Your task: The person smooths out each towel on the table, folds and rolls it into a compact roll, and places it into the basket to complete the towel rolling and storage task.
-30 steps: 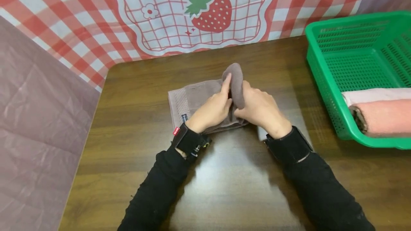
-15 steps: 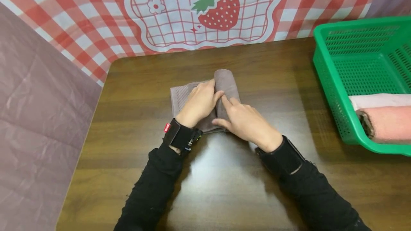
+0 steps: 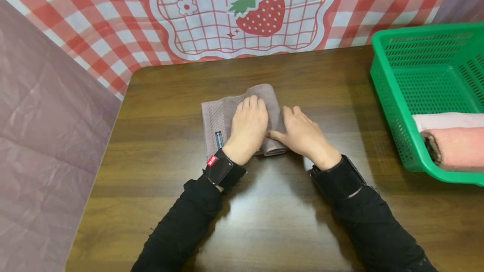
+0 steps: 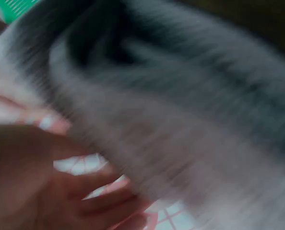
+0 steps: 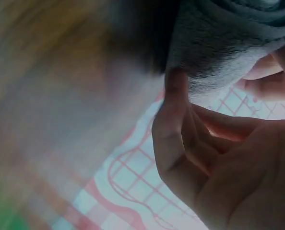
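A grey-brown towel [image 3: 264, 92] lies on the table, its right part rolled and its left part flat, with a woven band and a small dark label. My left hand [image 3: 249, 125] rests on the towel with its fingers over the left side of the roll. In the left wrist view, blurred towel layers [image 4: 147, 139] lie beside the spread fingers. My right hand [image 3: 305, 134] is at the right side of the roll, thumb reaching to the cloth and fingers pointing away. The right wrist view shows a fingertip against the coiled end of the towel [image 5: 214, 62].
A green plastic basket [image 3: 393, 108] stands at the right, holding a rolled salmon towel [image 3: 459, 148] and a pale pink one [image 3: 450, 121]. A checked cloth with a strawberry print [image 3: 261, 11] hangs behind the wooden table [image 3: 159, 112].
The raised fold of the towel has come down into a roll lying left of where it stood. Just now my left hand has shifted right onto the roll and my right hand has drawn back right.
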A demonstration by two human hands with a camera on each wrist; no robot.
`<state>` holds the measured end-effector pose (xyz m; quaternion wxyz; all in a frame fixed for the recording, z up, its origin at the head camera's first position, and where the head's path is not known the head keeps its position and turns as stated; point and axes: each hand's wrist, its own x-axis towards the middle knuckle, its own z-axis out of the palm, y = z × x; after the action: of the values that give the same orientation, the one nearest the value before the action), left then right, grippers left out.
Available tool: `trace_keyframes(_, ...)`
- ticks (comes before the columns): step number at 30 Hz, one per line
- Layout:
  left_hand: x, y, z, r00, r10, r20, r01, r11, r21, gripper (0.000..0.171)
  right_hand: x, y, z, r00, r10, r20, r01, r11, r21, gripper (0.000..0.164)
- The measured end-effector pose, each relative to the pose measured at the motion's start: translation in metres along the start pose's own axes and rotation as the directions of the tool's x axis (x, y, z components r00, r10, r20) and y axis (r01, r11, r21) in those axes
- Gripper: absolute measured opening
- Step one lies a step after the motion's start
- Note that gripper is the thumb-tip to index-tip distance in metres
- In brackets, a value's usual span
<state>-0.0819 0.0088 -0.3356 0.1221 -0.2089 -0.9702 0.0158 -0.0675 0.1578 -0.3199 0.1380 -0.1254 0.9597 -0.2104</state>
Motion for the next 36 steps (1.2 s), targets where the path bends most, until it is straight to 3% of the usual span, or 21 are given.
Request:
trace_keyframes(2,-0.002,-0.009,-0.007,0.984,0.048,0.172,-0.026,0.991,-0.132,0.044,0.003,0.001,-0.001,0.999,0.007,0.048,-0.008,1.000,0.021,0.084)
trace_keyframes(5,-0.005,-0.028,-0.014,0.915,0.126,0.383,0.009,0.943,-0.333,0.067,0.009,0.002,0.000,0.993,-0.002,0.117,-0.006,0.998,0.069,0.086)
trace_keyframes(7,-0.006,-0.039,-0.012,0.880,0.166,0.445,0.034,0.912,-0.408,0.070,0.012,0.003,0.000,0.990,-0.020,0.137,0.005,0.994,0.111,0.087)
trace_keyframes(11,-0.008,-0.056,-0.006,0.851,0.237,0.469,0.062,0.841,-0.538,0.076,0.018,0.005,0.001,0.989,-0.054,0.137,0.026,0.981,0.194,0.083)
trace_keyframes(14,-0.009,-0.065,-0.001,0.852,0.280,0.442,0.058,0.790,-0.611,0.080,0.021,0.006,0.002,0.988,-0.060,0.141,0.024,0.968,0.250,0.079)
trace_keyframes(17,-0.008,-0.065,0.005,0.872,0.281,0.402,0.047,0.768,-0.639,0.082,0.021,0.005,0.002,0.992,-0.048,0.113,0.017,0.965,0.261,0.080)
trace_keyframes(21,-0.004,-0.055,0.013,0.901,0.259,0.349,0.021,0.776,-0.630,0.085,0.016,0.005,-0.005,1.000,-0.019,0.011,0.016,0.975,0.220,0.083)
trace_keyframes(24,-0.001,-0.047,0.016,0.912,0.247,0.327,-0.007,0.807,-0.590,0.085,0.008,0.003,-0.011,0.997,-0.004,-0.078,0.019,0.983,0.185,0.084)
trace_keyframes(26,0.000,-0.045,0.017,0.911,0.240,0.334,-0.014,0.830,-0.557,0.085,0.004,-0.001,-0.012,0.990,-0.011,-0.140,0.031,0.989,0.141,0.084)
trace_keyframes(28,0.001,-0.046,0.016,0.908,0.236,0.347,-0.018,0.849,-0.529,0.085,0.000,-0.006,-0.009,0.977,-0.038,-0.211,0.056,0.995,0.080,0.083)
trace_keyframes(31,0.003,-0.052,0.014,0.905,0.249,0.346,-0.034,0.852,-0.523,0.086,-0.004,-0.017,-0.001,0.940,-0.104,-0.324,0.096,0.995,-0.039,0.082)
trace_keyframes(33,0.004,-0.059,0.013,0.904,0.267,0.334,-0.048,0.840,-0.541,0.084,-0.006,-0.025,0.005,0.907,-0.162,-0.389,0.127,0.985,-0.115,0.081)
trace_keyframes(36,0.006,-0.072,0.011,0.898,0.300,0.324,-0.043,0.790,-0.611,0.073,-0.008,-0.035,0.014,0.868,-0.240,-0.435,0.169,0.966,-0.195,0.079)
